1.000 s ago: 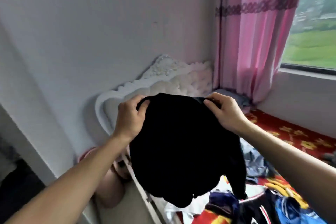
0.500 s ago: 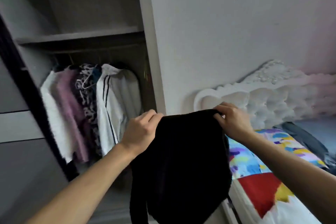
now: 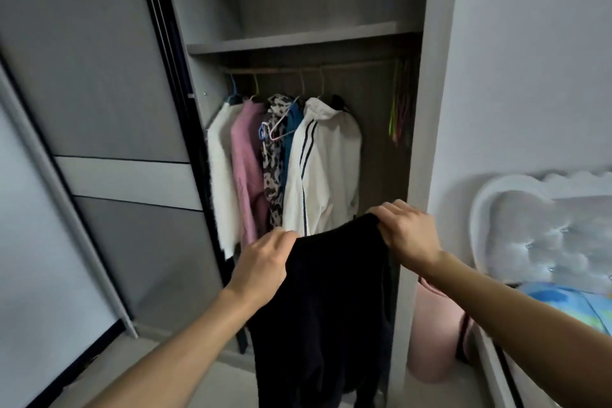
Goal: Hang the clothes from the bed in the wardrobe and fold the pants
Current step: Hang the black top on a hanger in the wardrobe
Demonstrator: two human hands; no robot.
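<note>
A black garment [image 3: 328, 301] hangs down in front of me, held by its top edge. My left hand [image 3: 261, 262] grips its left corner and my right hand [image 3: 407, 232] grips its right corner. Straight ahead stands the open wardrobe [image 3: 298, 43]. On its rail [image 3: 308, 69] hang several clothes: a white top [image 3: 220, 175], a pink sweater [image 3: 246, 169], a patterned piece [image 3: 275, 169] and a white jacket with dark stripes [image 3: 326, 162]. Spare coloured hangers [image 3: 400, 103] dangle at the rail's right end. The bed's white tufted headboard [image 3: 543, 225] shows at the right.
A grey sliding door [image 3: 92, 109] stands to the left of the opening. A pink bin [image 3: 433, 334] sits on the floor between wardrobe and bed. Colourful bedding [image 3: 569, 305] lies at the right edge. The wardrobe's side panel [image 3: 430, 109] borders a white wall.
My view has swung left from the bed and window to face the open wardrobe. Both hands have kept hold of the black garment and carried it toward the wardrobe.
</note>
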